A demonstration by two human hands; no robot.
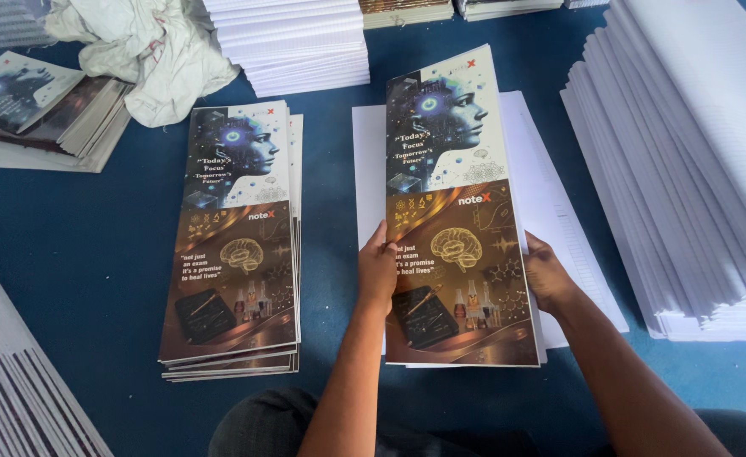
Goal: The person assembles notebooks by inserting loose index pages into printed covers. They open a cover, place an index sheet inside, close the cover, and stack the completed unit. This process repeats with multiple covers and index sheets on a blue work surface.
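Observation:
A long printed cover sheet [453, 169], dark with a head and brain picture, lies over a bundle of white ruled pages [551, 195] on the blue surface. My left hand [377, 271] grips its left edge, thumb on top. My right hand [546, 275] holds its right edge. To the left sits a stack of matching covered booklets [233, 245], nearest my left hand but apart from it.
Tall piles of white ruled sheets stand at the right [694, 161] and at the top centre [297, 42]. A crumpled white cloth [145, 51] lies at top left beside another pile of covers [43, 106]. More stacked sheets [18, 381] fill the bottom left.

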